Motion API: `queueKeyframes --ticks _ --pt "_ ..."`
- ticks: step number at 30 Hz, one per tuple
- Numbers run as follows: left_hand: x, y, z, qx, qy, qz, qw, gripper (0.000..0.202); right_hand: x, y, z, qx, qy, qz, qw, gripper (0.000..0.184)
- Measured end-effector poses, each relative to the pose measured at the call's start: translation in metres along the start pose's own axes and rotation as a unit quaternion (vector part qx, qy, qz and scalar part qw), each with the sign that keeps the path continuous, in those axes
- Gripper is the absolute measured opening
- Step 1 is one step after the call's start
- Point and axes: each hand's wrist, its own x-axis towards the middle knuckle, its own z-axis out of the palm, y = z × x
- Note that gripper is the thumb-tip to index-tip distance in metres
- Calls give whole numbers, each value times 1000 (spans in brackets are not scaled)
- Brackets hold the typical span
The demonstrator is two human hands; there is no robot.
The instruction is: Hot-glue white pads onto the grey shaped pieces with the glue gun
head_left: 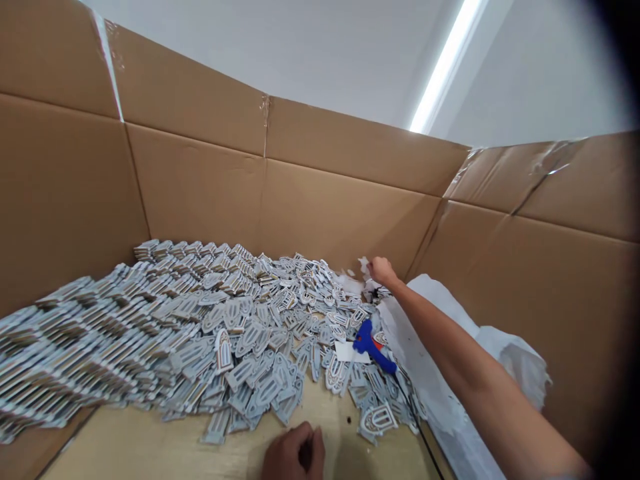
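My right hand (383,270) reaches to the far corner, fingers closed beside torn white scraps (364,265). Whether a scrap is between its fingertips I cannot make out. Low in the view, my left hand (295,453) is curled closed above the table surface, and what it holds, if anything, is hidden. Between the hands lies a loose heap of small grey arch-shaped pieces (260,333) with slots, a few showing white and brown decoration. A blue glue gun (373,347) with a black cord rests on the heap's right side, next to a small white card (352,352).
Many stacked rows of the same pieces (100,333) fill the left side. Tall cardboard walls (325,193) enclose the surface. Crumpled white sheeting (450,307) runs along the right, under my right arm. The glue gun's cord (425,437) trails toward the front.
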Motion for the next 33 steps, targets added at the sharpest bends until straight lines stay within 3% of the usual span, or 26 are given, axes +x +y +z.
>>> queueKeyframes --ticks 5,10,14,17,20,23,27,30,33 --pt "-2 17 -15 -11 3 14 1000 45 -45 -4 -42 93 47 -50 993 33" --pt "-3 36 -31 -90 19 -14 996 47 -143 -30 -60 157 59 -142 976 37" --pt "-6 39 -40 -216 77 -32 973 40 -251 -56 -46 188 50 -301 934 31" --pt "-15 39 -40 -232 101 -14 967 44 -322 -75 -22 110 38 -311 943 26" --pt "-29 38 -32 -143 91 78 982 49 -370 -95 8 -10 39 -319 947 29" --pt "-38 35 -18 -17 109 171 979 51 -394 -113 38 -58 27 -337 939 31" --pt "-32 32 -9 143 146 204 958 41 -403 -120 55 -12 -11 -314 949 41" --pt "-28 35 -16 174 159 211 949 39 -406 -114 43 102 -38 -278 954 48" --pt "-50 25 -14 109 233 256 932 33 -416 -105 18 174 -39 -211 961 32"
